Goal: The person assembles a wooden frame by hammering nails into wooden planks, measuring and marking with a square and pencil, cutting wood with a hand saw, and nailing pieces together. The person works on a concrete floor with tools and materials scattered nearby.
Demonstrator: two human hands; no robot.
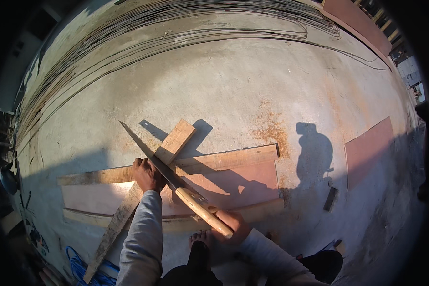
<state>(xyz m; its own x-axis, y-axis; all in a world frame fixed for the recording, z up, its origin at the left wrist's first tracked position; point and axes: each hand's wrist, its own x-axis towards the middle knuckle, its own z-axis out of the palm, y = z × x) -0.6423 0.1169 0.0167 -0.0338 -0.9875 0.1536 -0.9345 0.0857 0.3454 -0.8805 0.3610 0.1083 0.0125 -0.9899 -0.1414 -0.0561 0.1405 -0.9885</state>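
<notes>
My right hand (232,226) is closed round the wooden handle of a hand saw (202,209). The saw's long, tapering blade points up and to the left, crossing a narrow wooden plank (178,136). Just left of the blade, my left hand (148,174) grips that plank, its fingers wrapped over it. The plank lies slantwise across a long reddish panel (257,181) edged with wooden battens. Whether the saw teeth are in the wood or only resting on it, I cannot tell.
Long bundles of thin steel rods (186,35) curve over the concrete floor at the far side. A reddish sheet (369,152) lies at right, near a small dark block (331,199). Blue hose or cord (78,264) is coiled at lower left. My bare foot (200,237) is beside the panel.
</notes>
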